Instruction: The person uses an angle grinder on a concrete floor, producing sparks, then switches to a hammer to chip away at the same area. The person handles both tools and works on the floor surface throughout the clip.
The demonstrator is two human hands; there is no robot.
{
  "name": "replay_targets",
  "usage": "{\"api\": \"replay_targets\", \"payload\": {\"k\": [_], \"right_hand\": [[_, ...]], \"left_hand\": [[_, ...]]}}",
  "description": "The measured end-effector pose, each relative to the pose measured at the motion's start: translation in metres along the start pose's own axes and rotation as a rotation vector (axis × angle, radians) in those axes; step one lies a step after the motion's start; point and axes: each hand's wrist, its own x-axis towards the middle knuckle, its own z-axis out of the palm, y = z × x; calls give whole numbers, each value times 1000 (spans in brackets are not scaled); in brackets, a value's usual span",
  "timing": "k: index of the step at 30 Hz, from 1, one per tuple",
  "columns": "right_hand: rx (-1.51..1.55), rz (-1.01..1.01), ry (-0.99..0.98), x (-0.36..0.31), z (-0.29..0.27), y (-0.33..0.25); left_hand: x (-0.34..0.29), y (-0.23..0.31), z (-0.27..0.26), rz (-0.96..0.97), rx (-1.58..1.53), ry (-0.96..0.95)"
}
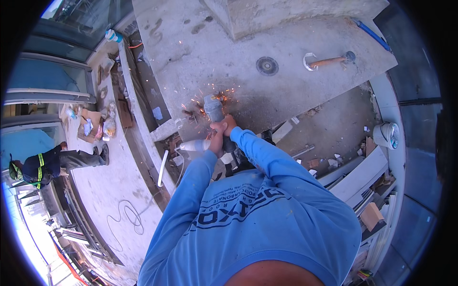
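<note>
An angle grinder (213, 108) with a grey head is in front of me, over the concrete slab (229, 57). Orange sparks spray around its head, beside some reddish-brown pieces that I cannot make out clearly. Both my hands are closed on the tool's body. My left hand (217, 139) lies nearer to me, and my right hand (229, 125) is just beyond it, partly overlapping. The cutting edge and its contact point are hidden by the head and the sparks. Next to my left wrist shows a whitish rounded object (194, 145).
On the slab lie a dark round disc (267, 66), a wooden-handled hammer (331, 61) and a blue tube (373, 35). A white bucket (386, 135) stands right, near boards and rubble. Leftward are a loose cable (131, 217), a cardboard box (90, 126) and another person (43, 164).
</note>
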Motion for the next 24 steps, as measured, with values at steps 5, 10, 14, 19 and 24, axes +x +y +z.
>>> {"api": "replay_targets", "payload": {"k": [5,10,14,19,24], "right_hand": [[4,-20,41,3,0,-7],[42,-7,29,-10,-1,-4],[108,4,-18,-9,-2,-4],[47,-15,23,3,7,17],[21,-5,45,-16,0,-1]], "left_hand": [[9,1,-7,9,-37,-31],[9,-13,-11,-57,-29,5],[11,-13,-12,12,-1,-3],[7,-16,-9,-5,-1,5],[4,-17,-10,13,1,14]]}}
